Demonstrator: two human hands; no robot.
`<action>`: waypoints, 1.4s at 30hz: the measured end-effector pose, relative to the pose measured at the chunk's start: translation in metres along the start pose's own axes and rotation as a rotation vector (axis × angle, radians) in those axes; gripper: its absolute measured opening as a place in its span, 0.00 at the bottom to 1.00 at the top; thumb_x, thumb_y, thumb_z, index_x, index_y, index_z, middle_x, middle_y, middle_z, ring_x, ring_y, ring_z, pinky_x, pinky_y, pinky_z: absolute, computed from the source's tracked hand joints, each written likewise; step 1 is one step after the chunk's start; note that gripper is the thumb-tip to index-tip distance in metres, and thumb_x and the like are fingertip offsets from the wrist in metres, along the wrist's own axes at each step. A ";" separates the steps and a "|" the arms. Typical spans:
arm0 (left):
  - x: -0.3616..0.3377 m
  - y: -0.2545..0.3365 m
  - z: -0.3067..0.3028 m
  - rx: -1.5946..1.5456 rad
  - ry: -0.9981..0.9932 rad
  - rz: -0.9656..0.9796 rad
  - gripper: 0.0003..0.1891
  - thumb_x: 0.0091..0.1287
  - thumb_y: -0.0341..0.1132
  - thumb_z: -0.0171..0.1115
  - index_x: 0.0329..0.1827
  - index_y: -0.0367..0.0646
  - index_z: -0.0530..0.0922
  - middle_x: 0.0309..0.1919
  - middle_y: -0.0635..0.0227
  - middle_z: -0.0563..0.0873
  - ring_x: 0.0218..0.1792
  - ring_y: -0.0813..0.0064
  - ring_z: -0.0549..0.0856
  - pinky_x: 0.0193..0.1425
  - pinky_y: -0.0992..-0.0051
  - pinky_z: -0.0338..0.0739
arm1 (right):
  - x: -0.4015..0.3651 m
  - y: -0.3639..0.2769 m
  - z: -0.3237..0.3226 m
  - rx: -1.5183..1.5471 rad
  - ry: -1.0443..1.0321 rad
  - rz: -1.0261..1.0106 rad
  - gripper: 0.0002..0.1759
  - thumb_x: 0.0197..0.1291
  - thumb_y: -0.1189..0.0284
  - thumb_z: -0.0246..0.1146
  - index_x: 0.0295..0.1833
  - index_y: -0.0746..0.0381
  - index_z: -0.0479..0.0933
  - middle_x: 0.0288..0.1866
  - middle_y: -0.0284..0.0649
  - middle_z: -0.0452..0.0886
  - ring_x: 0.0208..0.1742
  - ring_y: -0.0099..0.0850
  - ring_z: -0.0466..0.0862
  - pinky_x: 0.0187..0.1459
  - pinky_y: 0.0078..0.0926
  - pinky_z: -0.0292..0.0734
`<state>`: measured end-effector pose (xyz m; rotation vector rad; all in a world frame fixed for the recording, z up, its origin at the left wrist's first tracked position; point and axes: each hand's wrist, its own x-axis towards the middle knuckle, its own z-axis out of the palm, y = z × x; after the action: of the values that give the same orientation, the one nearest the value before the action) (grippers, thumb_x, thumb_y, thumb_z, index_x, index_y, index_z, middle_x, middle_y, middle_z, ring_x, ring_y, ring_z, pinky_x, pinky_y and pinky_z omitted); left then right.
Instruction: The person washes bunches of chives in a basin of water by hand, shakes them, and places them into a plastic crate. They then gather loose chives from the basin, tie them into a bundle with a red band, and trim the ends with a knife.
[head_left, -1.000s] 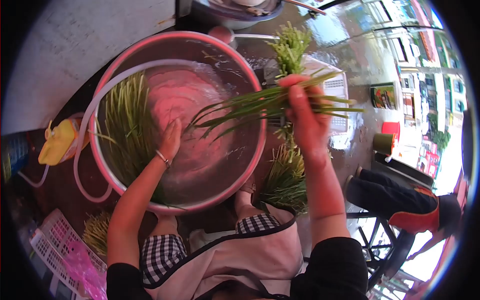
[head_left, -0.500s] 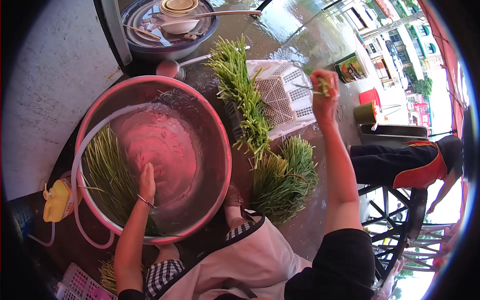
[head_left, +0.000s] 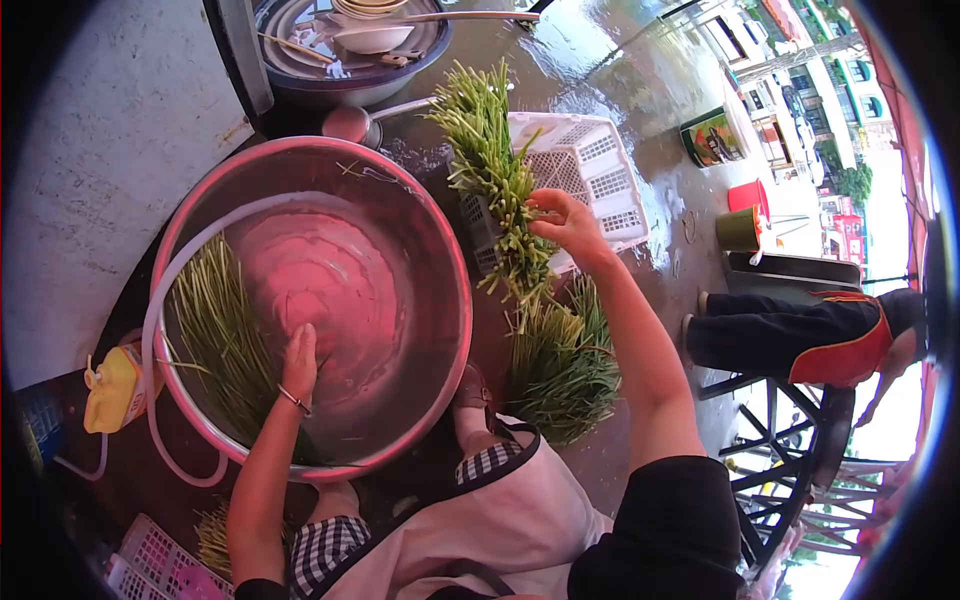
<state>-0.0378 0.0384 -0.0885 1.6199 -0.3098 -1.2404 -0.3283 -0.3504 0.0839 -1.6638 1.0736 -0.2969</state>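
My left hand (head_left: pixel 299 362) is in the large metal basin (head_left: pixel 458 240), beside long green stalks (head_left: pixel 215 320) that lie along its left side; its fingers are stretched out and pressed against one another, partly in the water. My right hand (head_left: pixel 560 218) is at a pile of green stalks (head_left: pixel 490 160) on the white crate (head_left: pixel 630 185). Its fingers are bent at the stalk ends, and whether they grip any is unclear. A pale hose (head_left: pixel 152 340) curves over the basin rim into the water. Another green bundle (head_left: pixel 565 375) lies on the floor near the crate.
A tub (head_left: pixel 350 95) of bowls and a metal ladle (head_left: pixel 352 125) are beyond the basin. A yellow jug (head_left: pixel 115 390) stands at the left. A person (head_left: pixel 790 335) is at the right, near a green bucket (head_left: pixel 738 228) and a red one (head_left: pixel 748 197).
My right hand has moved left and down from beyond the crate to the stalk pile, and the bits it held are no longer visible. My left hand stays in the basin.
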 end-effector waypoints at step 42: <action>-0.029 0.031 0.025 0.367 -0.091 0.335 0.23 0.69 0.34 0.61 0.66 0.39 0.72 0.52 0.54 0.83 0.49 0.63 0.84 0.56 0.67 0.77 | 0.105 -0.079 -0.031 -0.566 0.596 -0.739 0.08 0.63 0.74 0.66 0.48 0.59 0.85 0.40 0.44 0.86 0.37 0.37 0.86 0.41 0.31 0.78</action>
<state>-0.0600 0.0314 -0.0453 1.7303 -0.8715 -1.0395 -0.2512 -0.4499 0.1315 -2.5539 0.9611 -1.1015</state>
